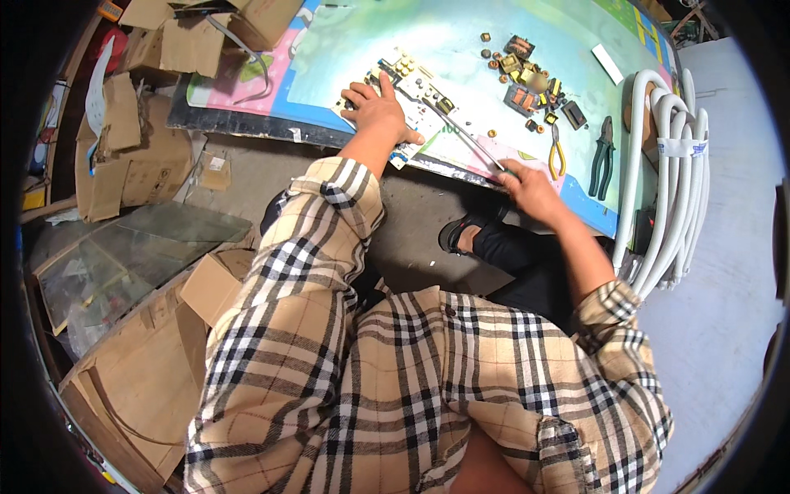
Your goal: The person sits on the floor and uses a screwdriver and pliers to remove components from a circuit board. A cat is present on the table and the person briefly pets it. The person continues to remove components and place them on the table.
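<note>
Head view: resting spread left fingers (386,85) on a pale circuit board (414,85) crowded with black, yellow and blue components (444,105), at the near edge of a brightly printed worktop (329,49); gripping a long, thin, metal-shafted tool (473,142) in curled right fingers (514,181).

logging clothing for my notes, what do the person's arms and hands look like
The left hand and right hand are both ungloved. The left sleeve and right sleeve are tan plaid with black and white bands, both worn pushed up.
</note>
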Motion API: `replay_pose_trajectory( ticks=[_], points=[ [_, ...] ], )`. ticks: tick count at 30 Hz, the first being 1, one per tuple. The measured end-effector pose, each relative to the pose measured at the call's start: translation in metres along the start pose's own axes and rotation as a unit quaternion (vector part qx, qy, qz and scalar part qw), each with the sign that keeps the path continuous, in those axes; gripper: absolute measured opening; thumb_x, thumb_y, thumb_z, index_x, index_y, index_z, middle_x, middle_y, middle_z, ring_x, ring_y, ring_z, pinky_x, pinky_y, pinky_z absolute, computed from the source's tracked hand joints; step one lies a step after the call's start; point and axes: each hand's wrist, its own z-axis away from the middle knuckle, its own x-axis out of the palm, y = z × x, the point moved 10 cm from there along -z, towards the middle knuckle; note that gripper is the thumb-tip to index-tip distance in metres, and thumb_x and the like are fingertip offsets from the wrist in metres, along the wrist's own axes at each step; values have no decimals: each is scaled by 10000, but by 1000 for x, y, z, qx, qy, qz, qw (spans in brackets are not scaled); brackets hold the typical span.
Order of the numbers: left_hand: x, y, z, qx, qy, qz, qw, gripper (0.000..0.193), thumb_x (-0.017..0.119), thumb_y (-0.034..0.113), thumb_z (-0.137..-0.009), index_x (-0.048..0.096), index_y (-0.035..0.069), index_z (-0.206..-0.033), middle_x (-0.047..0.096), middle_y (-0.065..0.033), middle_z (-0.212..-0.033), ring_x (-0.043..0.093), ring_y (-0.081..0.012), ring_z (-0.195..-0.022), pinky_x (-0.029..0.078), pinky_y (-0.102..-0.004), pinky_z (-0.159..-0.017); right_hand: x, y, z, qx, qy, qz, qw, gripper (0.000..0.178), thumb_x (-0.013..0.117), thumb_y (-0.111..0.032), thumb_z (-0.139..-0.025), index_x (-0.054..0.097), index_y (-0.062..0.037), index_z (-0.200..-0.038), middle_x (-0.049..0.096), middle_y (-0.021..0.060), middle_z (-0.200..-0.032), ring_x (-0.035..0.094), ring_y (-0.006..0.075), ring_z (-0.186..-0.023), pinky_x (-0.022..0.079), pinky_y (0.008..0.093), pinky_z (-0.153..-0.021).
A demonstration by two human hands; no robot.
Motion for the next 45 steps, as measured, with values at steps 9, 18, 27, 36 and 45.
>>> replay_pose_trajectory(
  ticks=[9,18,27,36,45],
  points=[
    [4,-3,0,3,4,-25,1000,1470,882,629,-537,-21,89,-1564,67,-423,-1510,61,-618,-1400,273,-697,-1049,60,49,29,134,-104,-360,917,259,515,-292,-1022,602,-49,-998,543,24,-608,446,75,-409,352,211,-384],
    [-2,-3,6,0,3,-14,1000,1435,888,596,-559,2,83,-1565,58,-412,-1522,48,-601,-1411,254,-684,-1082,12,38,16,130,-57,-226,964,264,576,-297,-987,663,-50,-1016,556,16,-610,484,98,-472,389,266,-454],
    [4,3,1,7,4,-9,1000,1451,890,606,-540,-2,101,-1566,62,-422,-1514,54,-609,-1406,262,-690,-1071,-87,-47,-21,110,-105,93,984,384,590,-376,-957,667,-15,-1066,647,110,-670,623,173,-545,501,329,-502],
    [1,-1,8,-4,-1,3,1000,1421,895,584,-553,17,119,-1569,62,-394,-1530,39,-585,-1419,239,-680,-1088,-114,-77,-29,108,-125,124,978,373,586,-351,-966,655,-16,-1116,622,93,-637,583,146,-493,461,292,-443],
    [-13,22,31,70,200,61,975,691,715,433,-831,517,24,-1352,427,-259,-1393,317,-417,-1350,259,-548,-1102,-67,-5,13,138,61,-348,925,247,590,-287,-983,633,-54,-1057,544,-2,-630,476,73,-489,370,243,-439]
  ],
)
